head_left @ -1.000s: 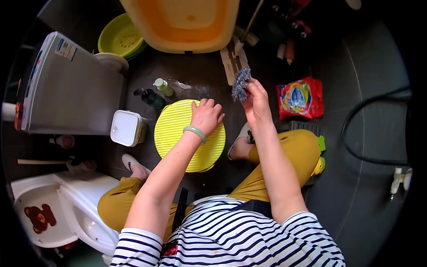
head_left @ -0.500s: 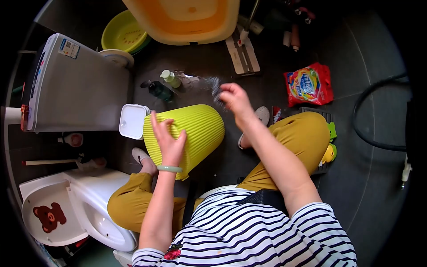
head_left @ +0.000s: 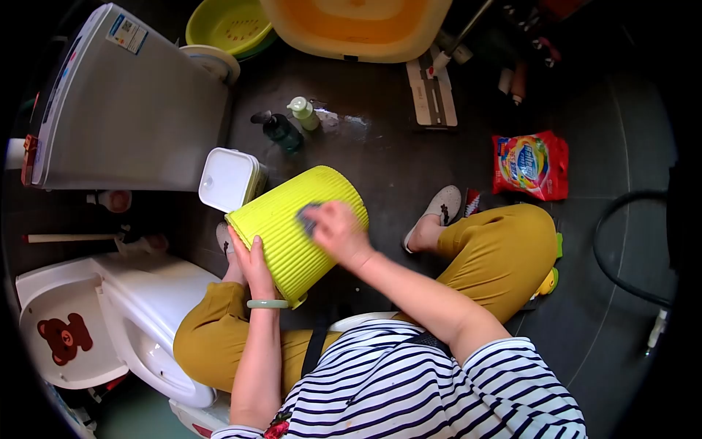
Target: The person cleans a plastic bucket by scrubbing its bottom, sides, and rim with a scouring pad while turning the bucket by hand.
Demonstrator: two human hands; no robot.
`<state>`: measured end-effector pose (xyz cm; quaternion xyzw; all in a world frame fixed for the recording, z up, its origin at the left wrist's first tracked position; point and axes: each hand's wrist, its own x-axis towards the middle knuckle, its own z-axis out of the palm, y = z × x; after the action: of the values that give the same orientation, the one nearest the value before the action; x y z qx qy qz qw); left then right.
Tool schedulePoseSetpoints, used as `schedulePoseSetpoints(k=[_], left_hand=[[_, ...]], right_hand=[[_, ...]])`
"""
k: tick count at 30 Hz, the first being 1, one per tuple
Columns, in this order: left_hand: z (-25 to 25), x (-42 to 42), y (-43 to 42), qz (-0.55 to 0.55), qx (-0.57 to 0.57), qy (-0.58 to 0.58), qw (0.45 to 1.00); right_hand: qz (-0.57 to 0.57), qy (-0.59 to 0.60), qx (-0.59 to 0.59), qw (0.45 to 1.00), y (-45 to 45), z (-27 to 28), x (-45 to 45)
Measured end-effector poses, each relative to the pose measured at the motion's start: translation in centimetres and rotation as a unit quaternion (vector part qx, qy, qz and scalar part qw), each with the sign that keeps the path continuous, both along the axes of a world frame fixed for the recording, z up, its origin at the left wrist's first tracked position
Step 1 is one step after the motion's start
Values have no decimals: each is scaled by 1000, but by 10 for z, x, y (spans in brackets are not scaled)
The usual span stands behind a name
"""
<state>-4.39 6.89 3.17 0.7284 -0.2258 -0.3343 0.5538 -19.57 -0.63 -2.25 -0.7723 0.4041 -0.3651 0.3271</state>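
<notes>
A yellow-green ribbed bin (head_left: 274, 223) lies tilted between my knees, its ribbed side facing up. My left hand (head_left: 254, 265) grips its near left edge, thumb on the ribs and the other fingers partly hidden. A dark grey scourer (head_left: 308, 219), slightly blurred, is pinched in my right hand (head_left: 340, 233) and pressed on the bin's upper side. Just beyond the bin's left end stands a white-lidded tub (head_left: 228, 179).
A dark pump bottle (head_left: 282, 132) and a pale green pump bottle (head_left: 303, 114) stand ahead on the wet floor. A toilet (head_left: 150, 322) and a grey appliance (head_left: 135, 110) are at left. A red detergent bag (head_left: 531, 165) and a black hose (head_left: 607, 256) lie at right.
My right hand has come down and left, bringing the scourer from above the floor onto the bin. My left hand has moved from spread fingers to holding the bin's edge.
</notes>
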Motion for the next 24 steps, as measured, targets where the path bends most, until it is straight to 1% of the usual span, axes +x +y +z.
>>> schedulePoseSetpoints(k=[1, 2, 3, 4, 5, 7, 9, 11, 12, 14, 15, 16, 17, 19, 20, 21, 22, 23, 24], left_hand=[[-6, 3, 4, 6, 1, 1, 1000], [-16, 6, 9, 8, -8, -8, 1000], [-19, 7, 10, 7, -17, -18, 1000], [-23, 7, 13, 5, 28, -78, 997], [-25, 7, 15, 6, 30, -75, 997], [-13, 0, 9, 58, -20, 42, 997], [-13, -1, 10, 76, -19, 48, 996], [-12, 4, 11, 71, -28, 64, 995], [-7, 2, 9, 86, -13, 77, 993], [-4, 3, 10, 101, -15, 94, 990], [-2, 3, 9, 116, -19, 112, 987], [-2, 2, 7, 115, -23, 111, 987], [-4, 2, 5, 113, -22, 99, 988], [-5, 0, 4, 107, -19, 91, 990], [-4, 2, 4, 111, -17, 107, 988], [-5, 4, 4, 117, -15, 121, 986], [-13, 6, 5, 132, -10, 89, 987], [-16, 8, 6, 131, -11, 86, 988], [-15, 11, 7, 119, -27, 93, 988]], right_hand=[[-57, 49, 1, 997, -19, -9, -11], [-141, 60, 28, 988, -33, -40, -22], [-176, 56, 98, 978, -47, -44, -25], [-177, 64, 86, 978, -45, -47, -22], [-179, 75, 75, 978, -39, -50, -22], [-58, 68, 63, 994, -14, -15, -9], [54, -4, 44, 998, 17, 26, 15], [93, -37, 56, 993, 25, 32, 21], [101, -31, 45, 993, 18, 27, 17], [20, -12, 28, 999, -2, -10, 4], [-47, 21, 34, 998, -21, -25, -7], [-130, 18, 71, 989, -34, -42, -18], [-158, 47, 139, 976, -43, -51, -23], [-160, 37, 110, 980, -36, -45, -20], [-120, 8, 74, 990, -23, -40, -18], [-51, -2, 52, 997, -9, -18, -9], [13, -31, 72, 997, 8, -4, 2], [61, -35, 64, 995, 18, 17, 11], [74, -43, 67, 994, 18, 19, 11]])
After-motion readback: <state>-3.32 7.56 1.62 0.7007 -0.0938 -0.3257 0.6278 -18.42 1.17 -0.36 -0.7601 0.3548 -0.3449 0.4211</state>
